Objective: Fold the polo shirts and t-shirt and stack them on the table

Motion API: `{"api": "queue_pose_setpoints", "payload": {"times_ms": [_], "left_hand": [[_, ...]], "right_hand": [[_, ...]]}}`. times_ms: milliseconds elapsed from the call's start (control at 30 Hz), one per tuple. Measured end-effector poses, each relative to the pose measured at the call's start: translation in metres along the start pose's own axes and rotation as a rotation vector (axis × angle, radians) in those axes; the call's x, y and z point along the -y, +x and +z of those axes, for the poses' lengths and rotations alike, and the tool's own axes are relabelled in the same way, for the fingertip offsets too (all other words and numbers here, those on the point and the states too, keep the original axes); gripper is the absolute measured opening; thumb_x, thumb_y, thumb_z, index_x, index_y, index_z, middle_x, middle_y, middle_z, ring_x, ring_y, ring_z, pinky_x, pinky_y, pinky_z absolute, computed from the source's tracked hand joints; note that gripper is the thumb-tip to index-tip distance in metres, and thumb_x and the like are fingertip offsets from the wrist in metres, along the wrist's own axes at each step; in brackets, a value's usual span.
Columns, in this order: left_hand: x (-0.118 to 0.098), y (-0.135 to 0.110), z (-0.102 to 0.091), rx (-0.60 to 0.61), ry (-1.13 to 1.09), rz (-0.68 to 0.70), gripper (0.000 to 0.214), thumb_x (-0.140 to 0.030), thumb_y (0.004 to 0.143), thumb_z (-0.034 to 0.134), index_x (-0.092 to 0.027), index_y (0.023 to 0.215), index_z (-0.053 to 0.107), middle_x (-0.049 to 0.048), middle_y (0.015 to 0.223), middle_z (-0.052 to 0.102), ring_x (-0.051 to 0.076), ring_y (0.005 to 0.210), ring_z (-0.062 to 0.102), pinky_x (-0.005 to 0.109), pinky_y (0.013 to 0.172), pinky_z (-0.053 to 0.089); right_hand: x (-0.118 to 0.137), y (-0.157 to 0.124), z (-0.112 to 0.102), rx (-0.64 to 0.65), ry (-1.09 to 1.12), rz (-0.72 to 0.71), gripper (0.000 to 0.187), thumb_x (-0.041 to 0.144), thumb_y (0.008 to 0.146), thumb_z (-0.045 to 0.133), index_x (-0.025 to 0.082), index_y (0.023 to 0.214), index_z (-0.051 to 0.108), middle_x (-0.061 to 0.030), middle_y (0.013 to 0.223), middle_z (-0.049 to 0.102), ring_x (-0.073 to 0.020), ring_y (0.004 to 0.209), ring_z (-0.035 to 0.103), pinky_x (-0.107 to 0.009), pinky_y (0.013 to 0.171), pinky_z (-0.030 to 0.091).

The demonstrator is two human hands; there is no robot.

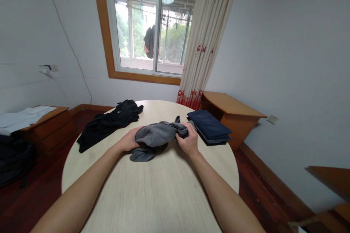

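A crumpled grey garment (157,136) lies in the middle of the round light-wood table (164,196). My left hand (129,140) is closed on its left side, with the fingers tucked under the cloth. My right hand (188,140) grips the bunched right end of the same garment. Left of it a loose black garment (109,122) is spread out. On the right, folded dark navy clothes (209,125) sit in a neat stack, a little beyond my right hand.
A low wooden cabinet (232,111) stands behind the table at the right, and another one with white cloth (24,116) on it at the left. A window with a curtain (207,36) is straight ahead. The floor is dark red wood.
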State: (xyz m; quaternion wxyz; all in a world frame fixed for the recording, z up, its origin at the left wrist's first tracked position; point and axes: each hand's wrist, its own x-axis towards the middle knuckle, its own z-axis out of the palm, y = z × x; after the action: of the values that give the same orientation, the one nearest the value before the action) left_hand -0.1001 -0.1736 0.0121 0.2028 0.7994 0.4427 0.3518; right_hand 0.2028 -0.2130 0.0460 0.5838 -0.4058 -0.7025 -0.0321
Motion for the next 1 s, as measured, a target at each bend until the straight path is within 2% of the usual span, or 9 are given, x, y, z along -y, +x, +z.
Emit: {"api": "queue_pose_setpoints", "payload": {"times_ms": [100,267,333,433,500,567,767,900,1000], "left_hand": [[-0.013,-0.002,-0.010,-0.134,0.047,-0.054,0.053,-0.031,0.069,0.068,-0.024,0.122,0.066,0.0066,0.120,0.072,0.033,0.110,0.067,0.045,0.096,0.052],[-0.041,-0.009,-0.041,-0.784,0.073,0.065,0.049,-0.025,0.072,0.061,-0.022,0.121,0.061,0.0056,0.120,0.069,0.028,0.112,0.064,0.041,0.100,0.050],[-0.037,-0.009,-0.045,-0.906,0.117,0.086,0.048,-0.026,0.074,0.061,-0.023,0.122,0.059,0.0056,0.122,0.066,0.027,0.115,0.062,0.041,0.104,0.048],[-0.012,-0.006,-0.040,-0.768,0.190,0.005,0.050,-0.023,0.072,0.061,-0.023,0.122,0.058,0.0076,0.121,0.065,0.028,0.114,0.060,0.043,0.103,0.048],[0.006,-0.003,-0.034,-0.643,0.235,-0.044,0.053,-0.019,0.068,0.060,-0.021,0.122,0.059,0.0089,0.120,0.065,0.030,0.114,0.060,0.044,0.102,0.048],[0.016,-0.001,-0.030,-0.594,0.258,-0.061,0.057,-0.017,0.067,0.060,-0.020,0.123,0.059,0.0091,0.121,0.064,0.030,0.115,0.059,0.043,0.103,0.047],[0.017,0.002,-0.022,-0.458,0.266,-0.072,0.061,-0.029,0.070,0.065,-0.020,0.129,0.058,0.0115,0.134,0.060,0.033,0.124,0.055,0.047,0.108,0.042],[0.017,0.002,-0.020,-0.280,0.184,-0.120,0.040,-0.029,0.076,0.053,-0.019,0.112,0.069,0.0106,0.116,0.071,0.032,0.111,0.064,0.045,0.098,0.049],[0.012,0.002,-0.020,-0.218,0.154,-0.124,0.033,-0.031,0.081,0.046,-0.019,0.099,0.072,0.0093,0.104,0.074,0.031,0.101,0.067,0.043,0.089,0.051]], "right_hand": [[-0.001,0.000,-0.001,-0.021,0.001,0.021,0.028,0.028,0.076,0.063,0.023,0.103,0.063,-0.0095,0.102,0.068,-0.0283,0.099,0.063,-0.044,0.093,0.050],[0.002,0.000,-0.002,-0.060,0.031,0.028,0.028,0.028,0.078,0.063,0.022,0.105,0.062,-0.0095,0.102,0.068,-0.0272,0.098,0.064,-0.042,0.092,0.051],[0.002,-0.001,0.001,0.020,0.039,0.043,0.027,0.028,0.079,0.064,0.022,0.105,0.062,-0.0093,0.103,0.069,-0.0265,0.098,0.064,-0.041,0.091,0.051],[-0.002,-0.002,0.006,0.103,0.029,0.064,0.027,0.028,0.080,0.064,0.021,0.106,0.064,-0.0091,0.104,0.070,-0.0260,0.100,0.064,-0.040,0.093,0.050],[-0.009,-0.003,0.007,0.091,-0.007,0.074,0.027,0.027,0.080,0.064,0.020,0.106,0.064,-0.0094,0.104,0.070,-0.0264,0.101,0.064,-0.040,0.093,0.050],[-0.019,-0.003,0.005,0.031,-0.038,0.091,0.027,0.028,0.080,0.064,0.020,0.106,0.065,-0.0101,0.104,0.069,-0.0270,0.100,0.064,-0.042,0.093,0.050],[-0.038,-0.003,0.001,-0.133,-0.009,0.168,0.031,0.032,0.081,0.064,0.016,0.108,0.064,-0.0124,0.105,0.069,-0.0273,0.100,0.064,-0.043,0.093,0.050],[-0.038,-0.005,0.005,-0.092,0.017,0.192,0.032,0.032,0.080,0.065,0.017,0.107,0.063,-0.0119,0.104,0.070,-0.0268,0.098,0.065,-0.043,0.092,0.051],[-0.036,-0.006,0.007,-0.080,0.020,0.187,0.032,0.032,0.079,0.065,0.017,0.107,0.063,-0.0118,0.106,0.070,-0.0269,0.098,0.065,-0.043,0.093,0.051]]}}
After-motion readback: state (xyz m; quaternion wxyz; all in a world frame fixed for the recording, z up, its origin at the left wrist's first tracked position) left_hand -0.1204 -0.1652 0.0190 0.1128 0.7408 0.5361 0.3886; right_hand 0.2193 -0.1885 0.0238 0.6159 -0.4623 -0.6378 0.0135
